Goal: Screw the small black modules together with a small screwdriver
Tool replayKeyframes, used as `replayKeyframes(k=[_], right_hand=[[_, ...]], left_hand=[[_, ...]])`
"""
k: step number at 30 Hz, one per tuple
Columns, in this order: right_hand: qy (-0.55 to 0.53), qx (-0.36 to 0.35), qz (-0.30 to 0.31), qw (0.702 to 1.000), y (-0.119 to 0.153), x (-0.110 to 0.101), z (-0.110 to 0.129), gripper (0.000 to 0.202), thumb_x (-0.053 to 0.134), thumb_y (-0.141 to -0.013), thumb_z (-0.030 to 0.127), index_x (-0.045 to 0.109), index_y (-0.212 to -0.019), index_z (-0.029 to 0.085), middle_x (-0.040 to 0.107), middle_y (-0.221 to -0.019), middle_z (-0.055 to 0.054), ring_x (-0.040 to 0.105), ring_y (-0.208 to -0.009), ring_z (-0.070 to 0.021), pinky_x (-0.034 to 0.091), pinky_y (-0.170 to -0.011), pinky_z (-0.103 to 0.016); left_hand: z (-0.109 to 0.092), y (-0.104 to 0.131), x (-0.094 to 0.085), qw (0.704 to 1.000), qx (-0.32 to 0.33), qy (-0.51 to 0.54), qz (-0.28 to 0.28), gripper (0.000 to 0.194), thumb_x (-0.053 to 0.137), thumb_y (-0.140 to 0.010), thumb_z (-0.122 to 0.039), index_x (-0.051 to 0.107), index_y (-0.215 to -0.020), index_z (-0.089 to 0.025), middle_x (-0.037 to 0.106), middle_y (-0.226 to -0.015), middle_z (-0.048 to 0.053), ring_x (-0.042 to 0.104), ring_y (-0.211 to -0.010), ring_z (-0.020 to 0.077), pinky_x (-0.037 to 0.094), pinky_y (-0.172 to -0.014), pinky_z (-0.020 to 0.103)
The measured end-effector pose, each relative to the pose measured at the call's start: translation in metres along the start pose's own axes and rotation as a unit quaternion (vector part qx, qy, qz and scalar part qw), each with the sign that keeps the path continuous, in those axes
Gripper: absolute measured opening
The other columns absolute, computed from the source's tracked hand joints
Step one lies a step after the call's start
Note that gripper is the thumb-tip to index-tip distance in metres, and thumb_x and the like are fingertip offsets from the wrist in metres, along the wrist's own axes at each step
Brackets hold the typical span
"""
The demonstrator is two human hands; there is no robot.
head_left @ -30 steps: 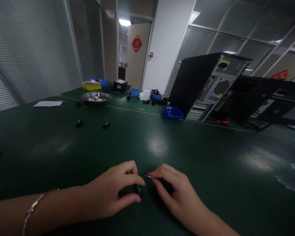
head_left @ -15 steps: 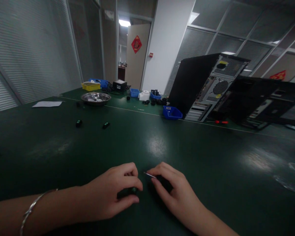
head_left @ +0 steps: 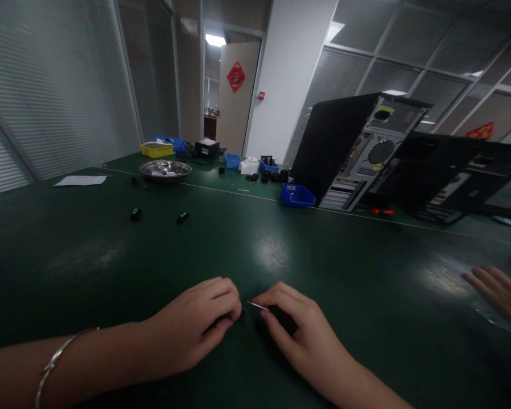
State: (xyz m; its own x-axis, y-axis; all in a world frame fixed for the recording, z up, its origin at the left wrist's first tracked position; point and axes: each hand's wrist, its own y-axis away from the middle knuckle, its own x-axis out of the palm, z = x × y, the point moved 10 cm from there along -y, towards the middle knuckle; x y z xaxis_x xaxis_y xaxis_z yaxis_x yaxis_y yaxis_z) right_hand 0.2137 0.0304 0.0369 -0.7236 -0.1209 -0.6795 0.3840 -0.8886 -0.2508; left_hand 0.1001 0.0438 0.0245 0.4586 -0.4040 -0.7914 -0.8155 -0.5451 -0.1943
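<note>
Dark part: small (head_left: 241, 317), at the left fingertips, mostly hidden by them; shape unclear, can't tell if it touches the table. Landmark for all below.
Left hand: around the dark part's left side (head_left: 204, 321); fingers curled, thumb and forefinger pinching the part.
Metal tool: thin, silvery (head_left: 258, 305), just right of the dark part, tip pointing its way, apart from it.
Right hand: right of the dark part (head_left: 296, 315); thumb and forefinger pinching the metal tool, other fingers bent.
Bracelet: silver, left wrist (head_left: 51, 366), left of the dark part.
Black-green pieces: two, lying apart (head_left: 135, 214) (head_left: 183, 217), beyond the dark part, to its left.
Table: dark green, glossy (head_left: 221, 244), stretching out beyond the dark part.
Co-worker's hand: far right of the dark part (head_left: 502, 292), blurred, fingers extended, close together.
Metal bowl: shiny (head_left: 165, 179), well beyond the dark part, leftward.
Blue bin: beyond the dark part, rightward (head_left: 298, 199), beside the computer tower (head_left: 336, 147).
</note>
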Motion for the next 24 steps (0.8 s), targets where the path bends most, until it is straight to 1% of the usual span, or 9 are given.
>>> replayKeyframes(k=[2, 7, 10, 17, 24], right_hand=[[0.003, 0.001, 0.005, 1.000, -0.0005, 0.0010, 0.0004, 0.018, 0.053, -0.095, 0.010, 0.068, -0.101, 0.019, 0.067, -0.094, -0.005, 0.064, -0.087, -0.0189, 0.050, -0.077, -0.030], [0.009, -0.007, 0.006, 1.000, -0.0012, 0.0009, 0.0011, 0.018, 0.053, -0.095, 0.011, 0.068, -0.101, 0.019, 0.067, -0.094, -0.005, 0.064, -0.087, -0.0191, 0.050, -0.077, -0.030], [0.010, -0.005, 0.008, 1.000, -0.0009, 0.0006, 0.0006, 0.018, 0.053, -0.095, 0.011, 0.068, -0.102, 0.020, 0.067, -0.094, -0.005, 0.064, -0.087, -0.0190, 0.050, -0.077, -0.030], [0.017, -0.003, 0.013, 1.000, -0.0008, 0.0009, 0.0008, 0.019, 0.053, -0.094, 0.011, 0.068, -0.102, 0.019, 0.068, -0.095, -0.006, 0.064, -0.087, -0.0198, 0.051, -0.077, -0.031], [0.016, -0.005, 0.014, 1.000, 0.0002, 0.0023, 0.0000, 0.020, 0.054, -0.094, 0.011, 0.069, -0.102, 0.020, 0.068, -0.094, -0.006, 0.064, -0.087, -0.0196, 0.051, -0.076, -0.031]], left_hand=[[0.0013, 0.0003, 0.0009, 1.000, -0.007, -0.002, 0.004, 0.024, 0.050, -0.084, 0.001, 0.053, -0.096, -0.020, 0.057, -0.101, 0.003, 0.054, -0.091, 0.0204, 0.044, -0.078, 0.031], [0.0025, -0.0004, -0.0015, 1.000, -0.026, 0.003, -0.003, 0.022, 0.056, -0.087, -0.007, 0.054, -0.104, -0.020, 0.058, -0.104, 0.005, 0.055, -0.093, 0.0227, 0.044, -0.082, 0.035], [0.0049, -0.0018, -0.0029, 0.999, -0.037, -0.001, -0.005, 0.018, 0.057, -0.088, -0.009, 0.056, -0.103, -0.018, 0.059, -0.101, 0.005, 0.055, -0.092, 0.0233, 0.043, -0.080, 0.035], [0.0092, -0.0019, -0.0040, 0.999, -0.036, 0.001, -0.014, 0.018, 0.057, -0.088, -0.008, 0.058, -0.102, -0.019, 0.060, -0.098, 0.005, 0.056, -0.089, 0.0220, 0.044, -0.076, 0.033], [0.0084, -0.0020, -0.0030, 1.000, -0.031, -0.001, -0.008, 0.019, 0.059, -0.089, -0.011, 0.063, -0.107, -0.019, 0.062, -0.100, 0.006, 0.057, -0.092, 0.0231, 0.045, -0.078, 0.033]])
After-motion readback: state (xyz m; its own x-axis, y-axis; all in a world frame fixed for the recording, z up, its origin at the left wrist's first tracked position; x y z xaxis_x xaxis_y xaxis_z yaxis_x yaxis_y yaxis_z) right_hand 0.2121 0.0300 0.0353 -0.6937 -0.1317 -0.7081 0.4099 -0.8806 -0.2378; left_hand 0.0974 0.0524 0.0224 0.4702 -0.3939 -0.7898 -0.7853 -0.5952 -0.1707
